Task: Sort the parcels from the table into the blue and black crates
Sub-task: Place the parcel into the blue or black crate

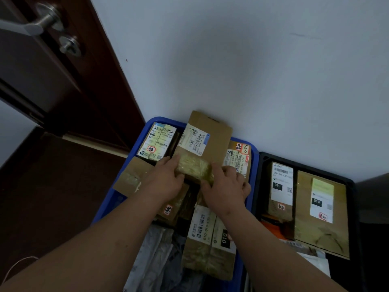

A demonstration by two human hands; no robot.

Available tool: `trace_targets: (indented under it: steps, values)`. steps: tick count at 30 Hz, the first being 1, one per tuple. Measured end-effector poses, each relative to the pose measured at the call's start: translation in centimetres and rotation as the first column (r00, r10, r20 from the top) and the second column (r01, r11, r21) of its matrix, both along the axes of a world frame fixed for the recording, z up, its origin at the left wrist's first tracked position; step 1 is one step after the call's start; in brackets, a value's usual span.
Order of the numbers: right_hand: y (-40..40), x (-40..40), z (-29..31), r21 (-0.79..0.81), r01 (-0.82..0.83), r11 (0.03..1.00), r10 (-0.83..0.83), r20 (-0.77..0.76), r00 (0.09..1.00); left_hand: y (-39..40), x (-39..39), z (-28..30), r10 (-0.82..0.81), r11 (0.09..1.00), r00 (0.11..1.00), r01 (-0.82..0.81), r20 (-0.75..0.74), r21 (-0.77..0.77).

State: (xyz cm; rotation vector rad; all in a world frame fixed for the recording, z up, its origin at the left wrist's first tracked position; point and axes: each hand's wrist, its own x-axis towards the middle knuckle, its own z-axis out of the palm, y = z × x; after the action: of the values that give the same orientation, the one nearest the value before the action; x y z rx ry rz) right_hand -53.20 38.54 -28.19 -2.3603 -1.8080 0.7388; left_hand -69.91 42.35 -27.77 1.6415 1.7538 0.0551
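From my remote view, both forearms run off the lower edge. The blue plastic crate point(253, 163) and black plastic crate point(351, 184) are cut off below. My hands cover the near end of the tall brown cardboard parcel point(212, 133) and the boxes beneath. The label print is too small for me to read. The grey plastic mailer bags point(155, 256) are blurred.
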Motion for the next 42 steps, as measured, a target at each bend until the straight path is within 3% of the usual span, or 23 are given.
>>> trace_targets:
  steps: [13,20,35,42]
  values:
    - [-3.0,2.4,2.8,0.013,-0.063,0.998,0.064,-0.111,0.992,-5.0,1.8,3.7,0.139,0.988,0.990,-0.138,-0.005,0.070]
    - [-7.0,5.2,5.7,0.074,-0.081,0.994,0.090,-0.138,0.986,-9.6,5.0,5.8,0.097,0.988,0.995,-0.094,-0.022,0.125]
    - [-25.0,13.1,9.3,0.050,0.149,0.988,-0.146,-0.057,0.988,-23.1,13.7,8.4,-0.231,0.955,0.973,0.226,0.003,0.190]
    - [-32.0,20.1,10.8,0.026,0.184,0.983,-0.184,0.023,0.983,-28.5,20.5,10.7,-0.332,0.912,0.941,0.338,-0.067,0.233]
